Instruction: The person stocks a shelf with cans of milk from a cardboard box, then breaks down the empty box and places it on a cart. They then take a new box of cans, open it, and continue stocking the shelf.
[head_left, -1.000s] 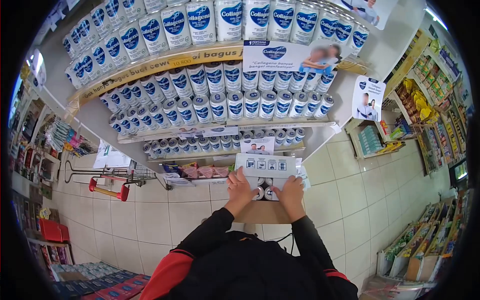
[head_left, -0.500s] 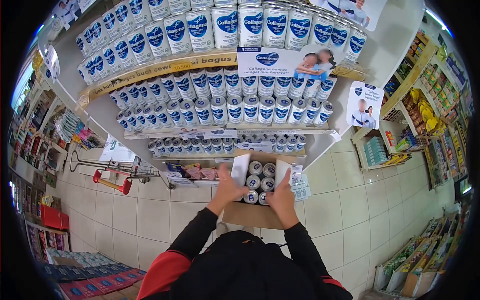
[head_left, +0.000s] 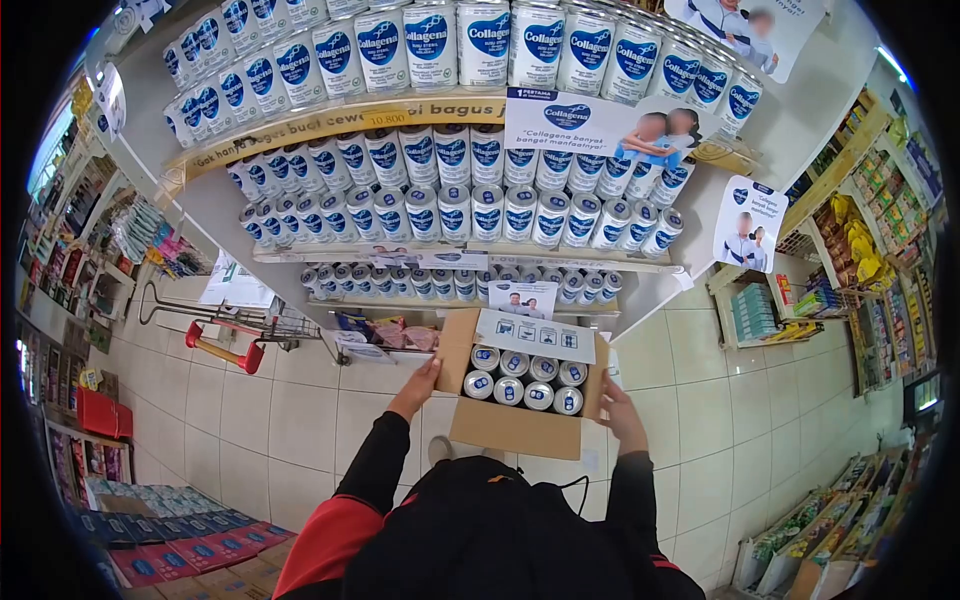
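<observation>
An open cardboard box (head_left: pixel 515 428) with its flaps folded out is in front of me, below the shelves. Several upright cans (head_left: pixel 510 390) with silver tops and blue pull tabs stand in rows inside it. My left hand (head_left: pixel 415 388) grips the box at its left flap, thumb upward. At the right side, my right hand (head_left: pixel 622 415) has its fingers on the edge of the right flap; it is slightly blurred, and part of its grip is hidden behind the cardboard.
White-and-blue Collagena cans (head_left: pixel 453 212) line the shelves ahead. A promotional card (head_left: pixel 522 299) stands behind the box. To the left is a trolley with a red handle (head_left: pixel 225 350). Stacked boxed goods (head_left: pixel 180 550) sit at lower left, and crates of packets (head_left: pixel 815 535) at lower right.
The box has turned from lengthwise to crosswise, so its longer side faces me. My hands have moved apart, from its near rim to its left and right sides.
</observation>
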